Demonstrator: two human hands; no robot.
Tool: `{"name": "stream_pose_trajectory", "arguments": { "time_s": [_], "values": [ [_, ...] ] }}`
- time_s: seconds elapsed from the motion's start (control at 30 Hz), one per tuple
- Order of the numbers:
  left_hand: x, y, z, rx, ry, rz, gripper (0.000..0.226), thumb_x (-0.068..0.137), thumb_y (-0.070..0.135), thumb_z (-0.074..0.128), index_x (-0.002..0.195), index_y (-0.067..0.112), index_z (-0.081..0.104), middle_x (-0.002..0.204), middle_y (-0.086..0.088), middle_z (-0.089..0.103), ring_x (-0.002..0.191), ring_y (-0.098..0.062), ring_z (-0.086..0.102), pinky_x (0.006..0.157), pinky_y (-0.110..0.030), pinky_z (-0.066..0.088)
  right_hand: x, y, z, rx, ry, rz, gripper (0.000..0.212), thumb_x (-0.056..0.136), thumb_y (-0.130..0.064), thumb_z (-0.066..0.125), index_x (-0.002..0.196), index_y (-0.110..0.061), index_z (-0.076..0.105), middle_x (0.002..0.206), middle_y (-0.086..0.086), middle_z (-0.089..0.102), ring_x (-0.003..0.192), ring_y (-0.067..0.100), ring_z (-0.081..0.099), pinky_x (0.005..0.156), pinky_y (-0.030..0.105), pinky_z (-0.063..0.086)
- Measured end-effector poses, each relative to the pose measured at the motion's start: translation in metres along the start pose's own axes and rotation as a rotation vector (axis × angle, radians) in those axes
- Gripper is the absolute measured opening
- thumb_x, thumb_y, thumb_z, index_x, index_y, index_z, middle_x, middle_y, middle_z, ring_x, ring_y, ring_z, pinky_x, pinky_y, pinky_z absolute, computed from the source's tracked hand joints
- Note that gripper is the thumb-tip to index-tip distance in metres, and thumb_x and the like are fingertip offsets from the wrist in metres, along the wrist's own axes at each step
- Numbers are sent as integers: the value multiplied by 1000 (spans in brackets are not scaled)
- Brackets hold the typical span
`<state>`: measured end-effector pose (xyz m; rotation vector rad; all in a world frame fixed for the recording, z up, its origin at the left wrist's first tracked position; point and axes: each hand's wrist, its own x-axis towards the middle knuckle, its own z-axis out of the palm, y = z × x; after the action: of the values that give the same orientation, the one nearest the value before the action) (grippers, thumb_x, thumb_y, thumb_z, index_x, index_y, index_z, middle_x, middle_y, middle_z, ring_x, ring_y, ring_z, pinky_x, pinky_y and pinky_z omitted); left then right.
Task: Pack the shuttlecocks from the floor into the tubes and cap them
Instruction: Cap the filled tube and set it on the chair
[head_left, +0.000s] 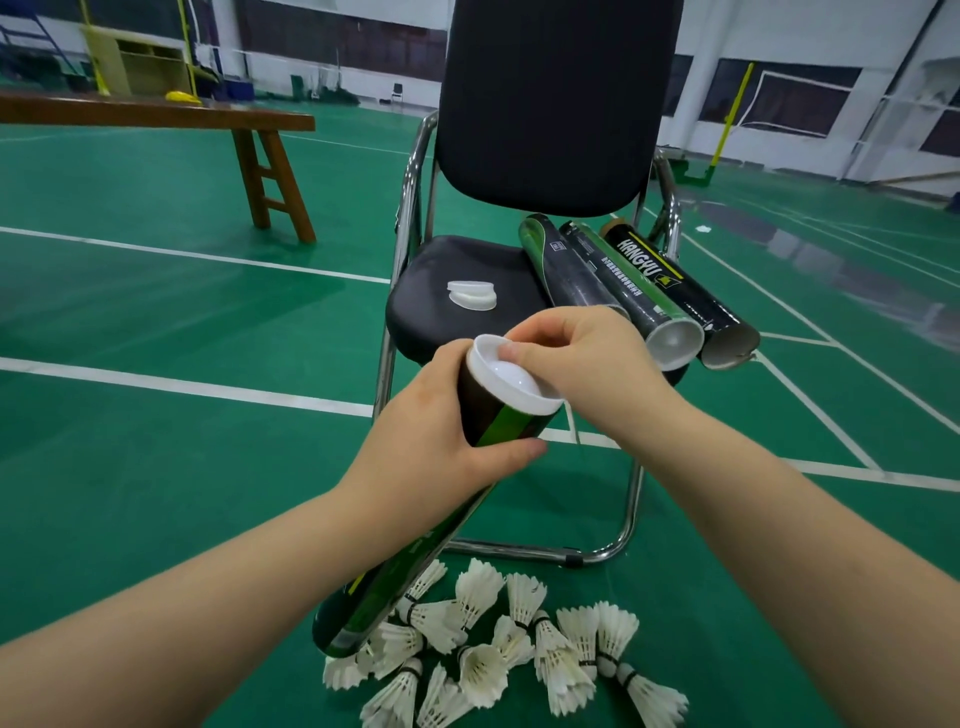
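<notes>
- Shuttlecocks (498, 660) lie in a loose white heap on the green floor (156, 467), right below the person and in front of the chair (545, 156).
- One tube (415, 551) is held slanting over that heap, lower end down among the feathers, top end raised toward the camera.
- Left hand (441, 431) is wrapped tight around the tube just under its mouth, steadying it.
- Right hand (576, 358) has fingertips on the white cap (514, 379) at the tube's mouth, pinching its rim; whether the cap is going on or coming off, I can't tell.
- Three more tubes (623, 280) lie side by side on the chair seat, parked within reach; the rightmost one looks open-ended.
- Spare white caps (472, 295) sit on the seat just beside them.
- Around all this: a badminton hall, white court lines, a wooden table (156, 117) to the left, nets and posts far back.
</notes>
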<state>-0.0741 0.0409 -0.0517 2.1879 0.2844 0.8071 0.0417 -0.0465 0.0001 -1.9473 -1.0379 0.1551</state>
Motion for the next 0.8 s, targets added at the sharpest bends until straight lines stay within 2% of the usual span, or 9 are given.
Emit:
{"name": "stream_pose_trajectory", "arguments": {
  "time_s": [0.17, 0.27, 0.33, 0.43, 0.57, 0.63, 0.7, 0.77, 0.8],
  "values": [
    [-3, -7, 3, 67, -30, 10, 66, 64, 45, 76, 115, 42, 35, 100, 25, 52, 91, -2, 50, 75, -15, 43, -3, 3, 4, -273, -37, -62, 13, 87, -29, 61, 77, -22, 63, 67, -13, 56, 66, 4, 50, 59, 16, 39],
    [-5, -10, 3, 129, -49, -5, 85, 67, 45, 74, 136, 35, 25, 108, 19, 47, 93, -6, 48, 73, -17, 37, -2, 2, 7, -410, -73, -79, 15, 90, -32, 57, 78, -22, 60, 76, -5, 60, 75, 13, 54, 64, 26, 42],
    [-5, -9, 3, 129, -78, -5, 93, 70, 43, 73, 140, 43, 11, 109, 18, 44, 90, -6, 47, 65, -14, 36, -1, 0, 8, -465, -74, -87, 14, 90, -30, 56, 82, -21, 61, 85, 1, 64, 83, 18, 56, 71, 31, 44],
    [-4, -7, 2, 101, -83, 32, 86, 72, 40, 73, 123, 68, 9, 109, 16, 48, 87, -4, 52, 73, -8, 40, 0, -6, 5, -513, -82, -100, 14, 90, -26, 54, 81, -19, 62, 88, 4, 66, 87, 20, 58, 74, 32, 45],
    [-3, -10, 3, 118, -51, 39, 64, 70, 40, 73, 107, 57, 23, 94, 19, 47, 83, 5, 49, 67, -8, 39, 4, -6, 4, -503, -100, -117, 14, 90, -27, 55, 80, -20, 61, 83, -1, 62, 86, 17, 57, 72, 30, 44],
    [-4, -11, 3, 125, -54, 34, 57, 69, 44, 71, 93, 60, 21, 87, 20, 46, 78, 6, 48, 61, -8, 38, 6, -1, 7, -444, -104, -103, 14, 89, -31, 57, 82, -21, 64, 84, -5, 64, 83, 14, 57, 72, 30, 47],
    [-3, -10, 1, 139, -55, 22, 53, 68, 47, 67, 92, 58, 21, 83, 22, 45, 73, 7, 48, 58, -9, 38, 8, 5, 9, -257, -98, -19, 11, 87, -30, 59, 83, -22, 66, 81, -7, 64, 78, 10, 58, 65, 25, 48],
    [1, -7, -2, 132, -39, 15, 48, 68, 49, 66, 93, 53, 25, 82, 21, 45, 73, 5, 49, 59, -11, 39, 5, 7, 10, 191, -175, 178, 14, 88, -24, 58, 96, -17, 68, 86, -2, 65, 75, 11, 59, 56, 20, 48],
    [2, -4, -4, 122, -20, 14, 47, 68, 50, 65, 93, 50, 26, 81, 20, 46, 73, 3, 51, 61, -18, 44, 2, 8, 12, 452, -233, 276, 21, 88, -23, 57, 106, -14, 66, 92, 2, 64, 78, 14, 59, 56, 21, 49]
  ]
}}
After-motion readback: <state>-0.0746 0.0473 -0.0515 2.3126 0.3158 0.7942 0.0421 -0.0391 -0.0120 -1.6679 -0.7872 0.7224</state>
